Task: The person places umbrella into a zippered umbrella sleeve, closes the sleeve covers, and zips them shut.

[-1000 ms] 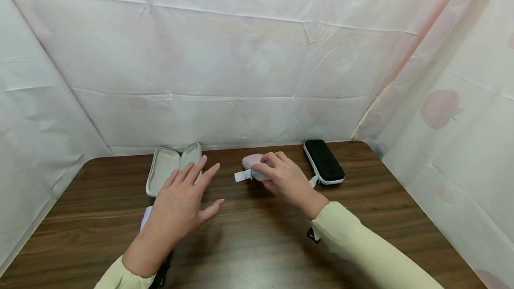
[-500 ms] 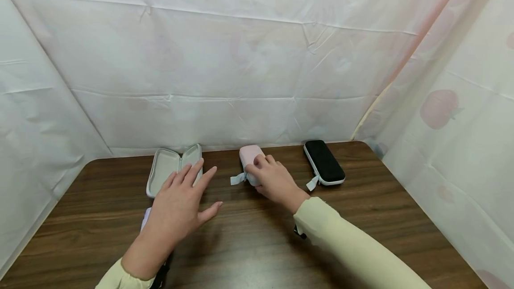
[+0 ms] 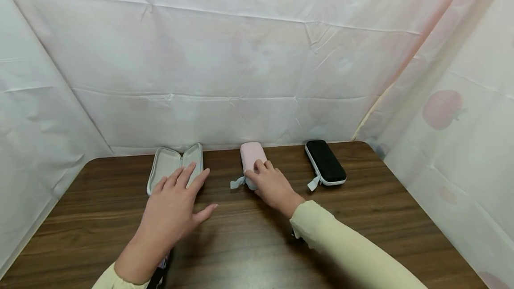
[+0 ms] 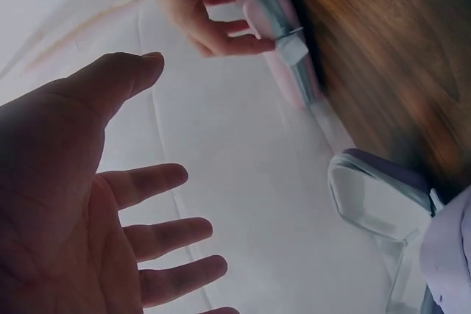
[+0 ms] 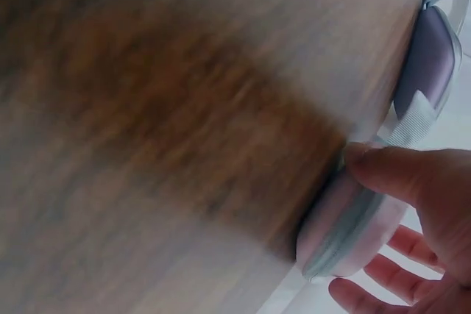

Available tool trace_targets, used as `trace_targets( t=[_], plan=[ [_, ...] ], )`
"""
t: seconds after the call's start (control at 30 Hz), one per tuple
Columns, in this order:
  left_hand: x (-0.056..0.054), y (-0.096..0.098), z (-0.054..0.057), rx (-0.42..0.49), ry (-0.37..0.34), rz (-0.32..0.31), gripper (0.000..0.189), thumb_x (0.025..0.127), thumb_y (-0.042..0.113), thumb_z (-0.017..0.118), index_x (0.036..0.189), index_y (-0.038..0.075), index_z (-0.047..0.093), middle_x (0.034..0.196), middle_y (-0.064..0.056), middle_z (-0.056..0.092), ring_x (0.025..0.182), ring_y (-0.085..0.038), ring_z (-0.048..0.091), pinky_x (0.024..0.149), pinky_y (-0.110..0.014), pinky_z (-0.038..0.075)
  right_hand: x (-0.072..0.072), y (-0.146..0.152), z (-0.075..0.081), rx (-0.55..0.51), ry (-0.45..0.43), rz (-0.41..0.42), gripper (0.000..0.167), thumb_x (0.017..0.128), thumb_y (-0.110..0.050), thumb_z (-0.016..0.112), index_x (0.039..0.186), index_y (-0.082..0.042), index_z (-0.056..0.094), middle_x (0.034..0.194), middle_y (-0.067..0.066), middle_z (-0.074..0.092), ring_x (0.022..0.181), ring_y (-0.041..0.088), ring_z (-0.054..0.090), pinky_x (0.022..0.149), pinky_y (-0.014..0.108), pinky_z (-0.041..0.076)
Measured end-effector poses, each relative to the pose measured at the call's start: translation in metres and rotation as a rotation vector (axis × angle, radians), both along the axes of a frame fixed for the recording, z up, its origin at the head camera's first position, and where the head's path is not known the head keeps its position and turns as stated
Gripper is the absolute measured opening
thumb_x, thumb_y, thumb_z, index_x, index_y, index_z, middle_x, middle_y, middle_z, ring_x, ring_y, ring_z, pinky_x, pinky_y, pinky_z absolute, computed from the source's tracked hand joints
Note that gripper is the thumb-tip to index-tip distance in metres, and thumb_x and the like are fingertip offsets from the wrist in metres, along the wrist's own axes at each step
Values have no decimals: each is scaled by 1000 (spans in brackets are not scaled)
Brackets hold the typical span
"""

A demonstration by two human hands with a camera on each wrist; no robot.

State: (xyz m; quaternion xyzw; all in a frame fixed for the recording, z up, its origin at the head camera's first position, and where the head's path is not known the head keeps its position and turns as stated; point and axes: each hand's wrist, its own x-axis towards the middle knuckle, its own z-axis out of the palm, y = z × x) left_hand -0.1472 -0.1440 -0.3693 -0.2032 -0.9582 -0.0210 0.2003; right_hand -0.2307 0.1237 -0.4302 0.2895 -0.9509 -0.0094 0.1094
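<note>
A small pink zipper case (image 3: 252, 153) with a pale grey zip band lies lengthwise on the table, its ribbon tab (image 3: 237, 183) sticking out to the left. My right hand (image 3: 275, 191) grips the near end of this case. In the right wrist view the thumb (image 5: 390, 170) is on one side of it, the fingers on the other. My left hand (image 3: 170, 204) is held palm down with fingers spread, holding nothing. Just beyond its fingertips an open zipper case (image 3: 164, 164) stands unfolded, showing a pale lining; the hand covers its near part.
A black zipper case (image 3: 326, 164) with a white edge and ribbon tab lies at the back right of the wooden table (image 3: 241, 253). A lavender item (image 4: 449, 255) appears at the edge of the left wrist view. Hanging cloth (image 3: 225, 57) closes off the back and sides.
The pink case has turned from a slant to pointing straight away, settling at the back middle. My right hand moved slightly left with it. My left hand drifted a little left and nearer.
</note>
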Motion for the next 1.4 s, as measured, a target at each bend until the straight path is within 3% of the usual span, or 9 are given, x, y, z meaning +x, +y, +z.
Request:
trace_targets(
  t=[0.17, 0.37, 0.53, 0.7, 0.87, 1.07, 1.27, 1.4],
  plan=[
    [4, -9, 1, 17, -45, 37, 79, 82, 58, 79, 146, 17, 57, 148, -20, 53, 132, -47, 50, 101, -67, 42, 3, 6, 4, -4, -14, 1, 51, 86, -28, 86, 131, -25, 63, 123, 7, 52, 107, 29, 51, 80, 43, 51],
    [10, -23, -1, 17, -178, 134, 78, 85, 51, 80, 149, 14, 54, 147, -26, 50, 131, -51, 49, 95, -71, 43, 12, 21, 18, -89, -74, -24, 53, 88, -25, 84, 137, -25, 62, 128, 8, 53, 113, 30, 51, 86, 47, 48],
    [15, -34, -7, 25, -281, 221, 82, 85, 51, 80, 150, 11, 52, 146, -31, 46, 122, -55, 51, 77, -71, 49, 22, 38, 30, -131, -54, -54, 54, 88, -27, 81, 138, -25, 62, 131, 9, 55, 114, 32, 53, 86, 50, 47],
    [19, -43, -11, 23, -373, 282, 86, 85, 51, 80, 154, 12, 47, 145, -39, 43, 105, -59, 56, 59, -63, 52, 34, 55, 40, -170, -4, -58, 53, 87, -28, 82, 137, -22, 64, 128, 8, 55, 113, 34, 55, 86, 52, 48],
    [23, -52, -18, 43, -432, 304, 88, 83, 51, 81, 154, 12, 47, 143, -46, 39, 95, -61, 57, 56, -62, 52, 45, 68, 45, -188, 39, -46, 54, 86, -27, 84, 135, -21, 64, 126, 10, 56, 113, 37, 55, 87, 56, 47],
    [25, -57, -28, 46, -447, 300, 89, 83, 56, 80, 153, 13, 49, 133, -47, 44, 90, -62, 60, 57, -63, 52, 54, 81, 46, -166, 30, -68, 56, 86, -32, 84, 138, -23, 63, 129, 8, 56, 113, 35, 55, 88, 55, 46],
    [25, -56, -37, 57, -479, 301, 90, 82, 58, 80, 154, 13, 48, 126, -46, 49, 81, -55, 64, 56, -60, 52, 61, 91, 48, -146, 2, -65, 62, 86, -40, 84, 141, -24, 61, 132, 9, 54, 118, 38, 54, 94, 61, 45],
    [24, -56, -40, 58, -490, 302, 92, 82, 57, 80, 155, 13, 46, 121, -44, 52, 68, -44, 64, 52, -55, 51, 65, 96, 47, -141, -23, -61, 68, 85, -45, 84, 144, -24, 59, 139, 14, 53, 123, 43, 53, 99, 67, 42]
  ],
)
